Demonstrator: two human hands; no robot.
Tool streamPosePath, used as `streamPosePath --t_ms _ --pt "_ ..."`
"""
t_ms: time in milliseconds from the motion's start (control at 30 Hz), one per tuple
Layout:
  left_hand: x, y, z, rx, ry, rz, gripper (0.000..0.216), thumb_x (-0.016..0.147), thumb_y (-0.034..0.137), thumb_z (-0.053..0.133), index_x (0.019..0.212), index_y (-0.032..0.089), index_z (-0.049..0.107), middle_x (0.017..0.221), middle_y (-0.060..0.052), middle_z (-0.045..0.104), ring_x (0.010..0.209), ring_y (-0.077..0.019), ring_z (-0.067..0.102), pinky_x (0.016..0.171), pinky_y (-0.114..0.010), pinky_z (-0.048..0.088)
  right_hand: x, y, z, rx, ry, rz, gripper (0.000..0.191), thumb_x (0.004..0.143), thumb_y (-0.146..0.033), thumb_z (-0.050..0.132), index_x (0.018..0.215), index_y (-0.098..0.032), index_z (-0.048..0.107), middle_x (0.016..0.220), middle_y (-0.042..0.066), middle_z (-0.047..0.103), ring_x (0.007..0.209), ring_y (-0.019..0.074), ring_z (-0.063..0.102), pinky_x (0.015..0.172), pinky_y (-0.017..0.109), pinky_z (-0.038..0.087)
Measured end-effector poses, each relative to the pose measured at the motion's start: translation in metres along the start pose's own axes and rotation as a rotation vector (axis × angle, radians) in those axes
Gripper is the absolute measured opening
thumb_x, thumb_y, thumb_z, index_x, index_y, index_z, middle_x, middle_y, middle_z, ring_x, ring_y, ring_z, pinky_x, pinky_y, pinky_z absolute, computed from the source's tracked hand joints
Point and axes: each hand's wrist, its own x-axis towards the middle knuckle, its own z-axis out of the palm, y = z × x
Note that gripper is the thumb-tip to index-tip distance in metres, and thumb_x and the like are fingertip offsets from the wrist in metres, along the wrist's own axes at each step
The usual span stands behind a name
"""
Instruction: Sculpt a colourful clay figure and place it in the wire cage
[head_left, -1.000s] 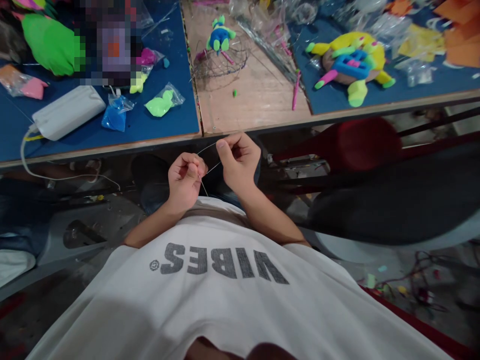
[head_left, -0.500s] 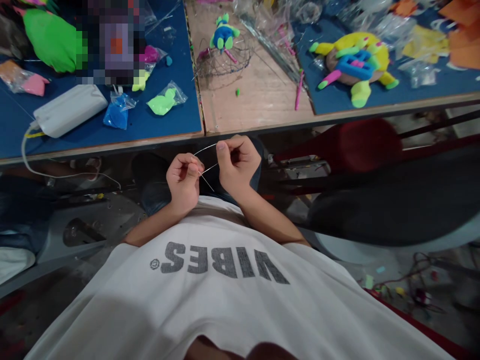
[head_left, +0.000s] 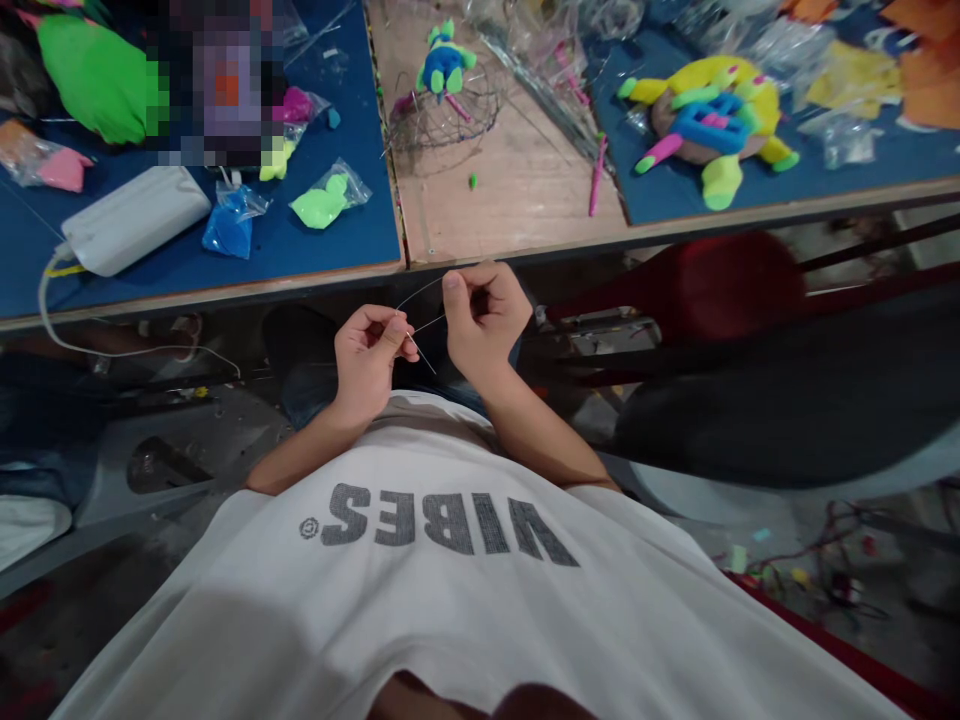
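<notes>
Below the table's front edge, my left hand [head_left: 367,357] and my right hand [head_left: 484,315] are both closed in a pinch on one thin metal wire [head_left: 424,326]. The wire bends between the two hands, and a short free end sticks out down and to the right of my left thumb. My right thumb presses on the upper strand. Both hands hover over my lap, just in front of my white shirt.
On the blue table [head_left: 337,245] lie a white power bank [head_left: 135,220], bags of blue clay [head_left: 229,225] and green clay [head_left: 324,203]. A wire coil [head_left: 442,115], a small clay figure [head_left: 444,62] and a yellow clay turtle [head_left: 709,110] sit further right. A red chair [head_left: 705,290] stands to my right.
My right hand has shifted slightly right and up, widening the gap between the hands. The wire's free end has swung from pointing down to pointing down and right.
</notes>
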Motion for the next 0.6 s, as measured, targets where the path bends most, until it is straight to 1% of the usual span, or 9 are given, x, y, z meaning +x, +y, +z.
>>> streamPosePath --t_ms 167,267,367,600 --pt "-0.001 0.005 -0.002 0.007 -0.039 -0.039 0.044 0.079 0.053 0.100 0.088 0.019 0.074 0.075 0.002 0.074 0.059 -0.0097 0.070 0.054 -0.018 0.059 -0.001 0.002 -0.002 -0.008 -0.012 -0.031 0.024 0.111 -0.032 0.067 0.090 -0.020 0.067 0.073 -0.005 0.058 0.062 0.0074 0.052 0.061 0.025 0.041" --pt "-0.001 0.008 -0.002 -0.018 -0.067 -0.070 0.043 0.080 0.054 0.098 0.089 0.019 0.075 0.075 0.001 0.074 0.059 -0.0100 0.070 0.054 -0.019 0.059 -0.001 0.003 -0.003 -0.012 -0.019 -0.042 0.024 0.111 -0.034 0.066 0.091 -0.020 0.067 0.074 -0.005 0.058 0.062 0.0081 0.052 0.061 0.026 0.041" --pt "0.000 0.012 -0.001 -0.048 -0.094 -0.080 0.042 0.079 0.051 0.099 0.088 0.019 0.074 0.073 0.002 0.073 0.056 -0.0089 0.067 0.051 -0.018 0.057 -0.001 0.003 -0.004 -0.010 -0.019 -0.039 0.025 0.112 -0.036 0.065 0.092 -0.021 0.066 0.074 -0.004 0.057 0.062 0.0091 0.052 0.061 0.027 0.041" --pt "0.001 0.017 -0.003 -0.125 -0.183 -0.139 0.040 0.078 0.047 0.100 0.084 0.018 0.074 0.071 0.001 0.070 0.050 -0.0077 0.060 0.045 -0.018 0.048 -0.004 0.003 -0.006 0.065 -0.048 -0.029 0.022 0.111 -0.033 0.066 0.092 -0.022 0.065 0.074 -0.004 0.055 0.062 0.0095 0.050 0.060 0.028 0.039"
